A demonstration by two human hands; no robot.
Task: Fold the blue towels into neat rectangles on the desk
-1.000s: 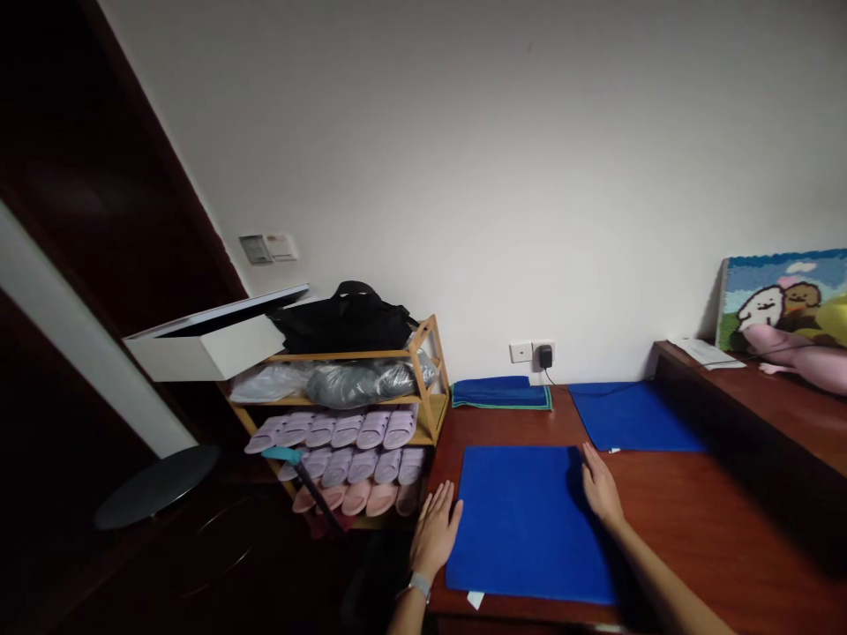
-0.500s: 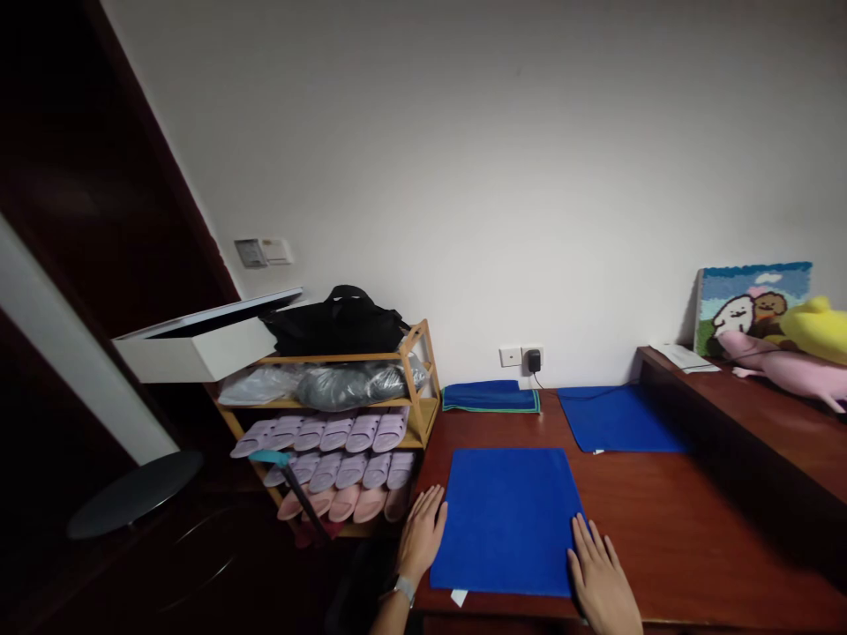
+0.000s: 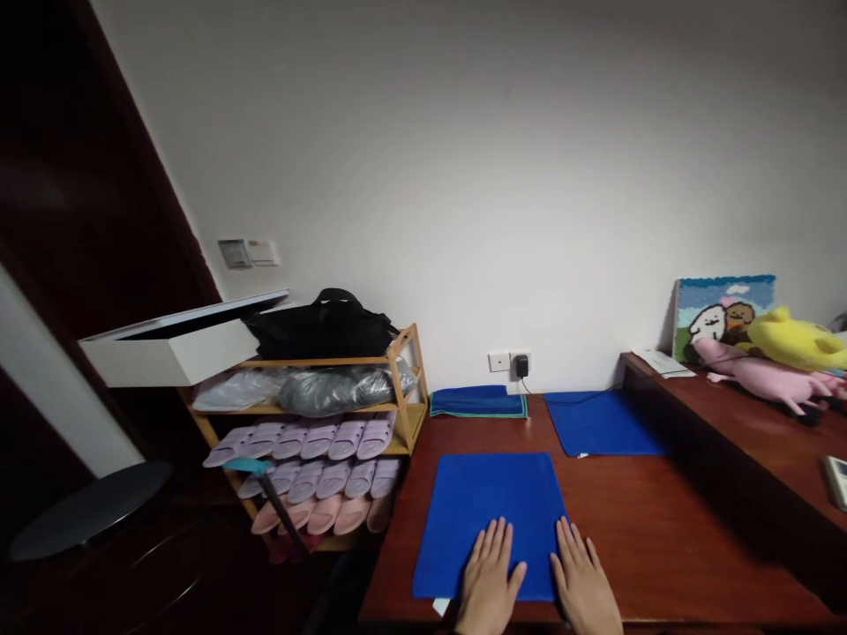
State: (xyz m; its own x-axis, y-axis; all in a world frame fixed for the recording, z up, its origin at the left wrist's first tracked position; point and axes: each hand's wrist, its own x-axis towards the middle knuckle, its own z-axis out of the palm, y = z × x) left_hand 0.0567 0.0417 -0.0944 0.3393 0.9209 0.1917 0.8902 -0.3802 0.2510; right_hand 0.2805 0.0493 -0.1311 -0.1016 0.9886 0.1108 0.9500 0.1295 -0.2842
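A blue cloth (image 3: 486,503) lies flat near the front edge of the reddish-brown table (image 3: 628,547), with a small white tag poking out at its front left. My left hand (image 3: 490,573) rests palm down on the cloth's front part, fingers stretched forward and thumb out to the right. My right hand (image 3: 582,573) lies flat across the cloth's right edge, fingers extended. Neither hand grips anything. Behind, a folded blue cloth with green trim (image 3: 477,402) lies by the wall, and another blue cloth (image 3: 602,423) is spread at the back right.
Left of the table stands a wooden rack (image 3: 405,423) with slippers, a black bag (image 3: 324,326) and a white box (image 3: 172,353). A plugged-in adapter (image 3: 522,365) trails a cord. On the raised right ledge sit a pink plush toy (image 3: 754,375) and a yellow plush toy (image 3: 794,339).
My left hand has moved right, from the cloth's left edge onto its front part. My right hand stays at the right edge. The view has turned slightly right.
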